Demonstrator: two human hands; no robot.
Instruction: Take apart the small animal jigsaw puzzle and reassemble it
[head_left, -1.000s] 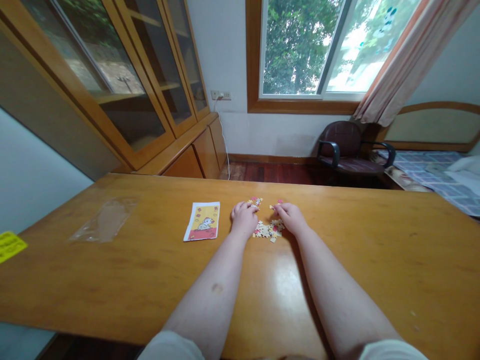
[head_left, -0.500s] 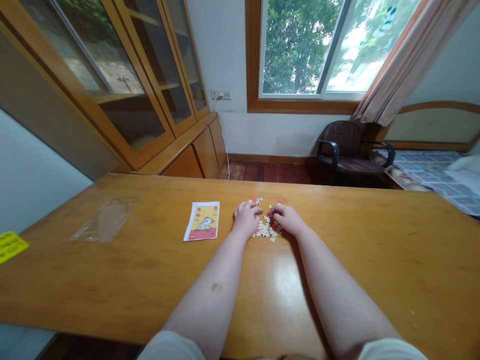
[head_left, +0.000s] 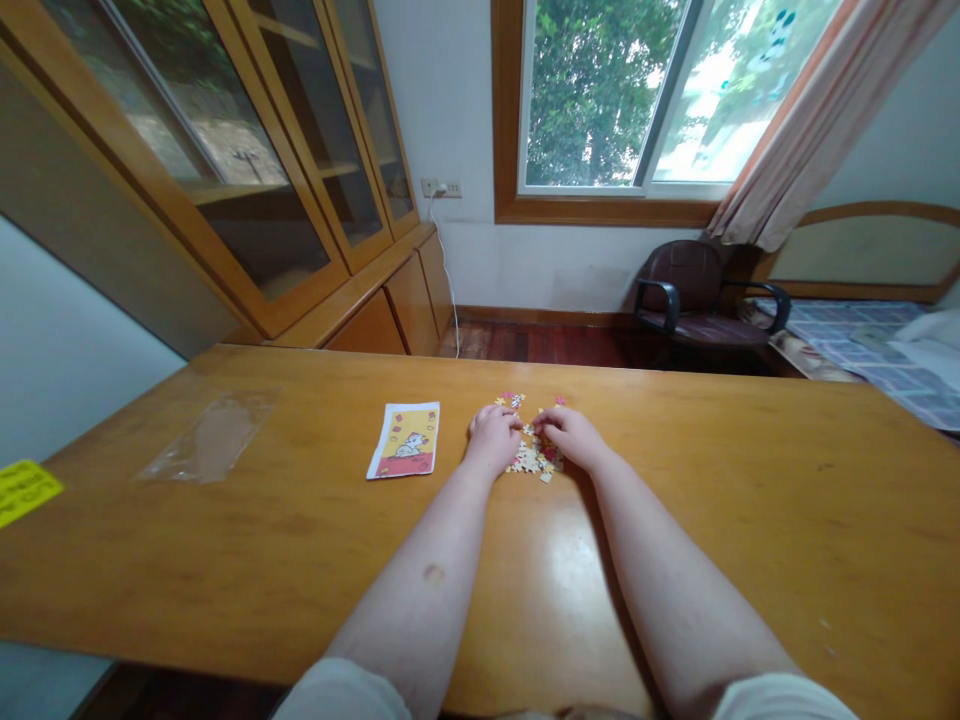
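Note:
A loose heap of jigsaw puzzle pieces (head_left: 531, 459) lies on the wooden table between my two hands, mostly pale backs with some red and yellow ones. My left hand (head_left: 495, 435) rests at the heap's left side, fingers apart and reaching over the pieces. From the right, my right hand (head_left: 571, 433) has its fingers bent together, their tips at a small pale puzzle piece (head_left: 529, 430). More pieces (head_left: 511, 399) are scattered just beyond the hands. Left of my left hand lies a picture card (head_left: 410, 443) with a white cartoon animal on yellow and red.
A clear plastic bag (head_left: 217, 435) lies flat on the table's left part, and a yellow label (head_left: 28, 492) shows at the left edge. Beyond the table (head_left: 750, 500) stand a glass-doored cabinet (head_left: 300, 150), an armchair (head_left: 686, 290) and a bed (head_left: 862, 330).
My right hand has shifted slightly left, toward my left hand. The small pale puzzle piece between the hands has moved a little left and away from me.

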